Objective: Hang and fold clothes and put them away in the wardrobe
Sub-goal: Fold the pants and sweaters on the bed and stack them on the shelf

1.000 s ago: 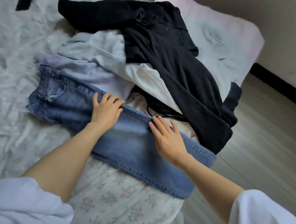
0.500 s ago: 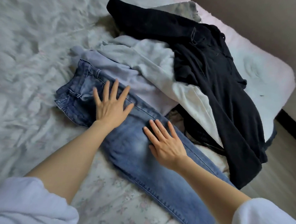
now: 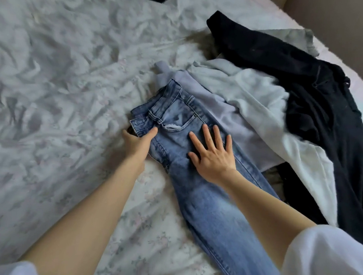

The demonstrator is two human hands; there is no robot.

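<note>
Here the left hand (image 3: 137, 142) grips the jeans (image 3: 205, 193) waistband edge, the right hand (image 3: 212, 158) flat on them.

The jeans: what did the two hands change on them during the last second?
The left hand slid to the waistband and now grips its edge. The right hand stays flat, fingers spread, on the jeans. The black garment remains in the clothes pile.

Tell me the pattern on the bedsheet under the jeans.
A faint floral print, pale pink and grey on white, on the bedsheet beneath the jeans; head view.
</note>
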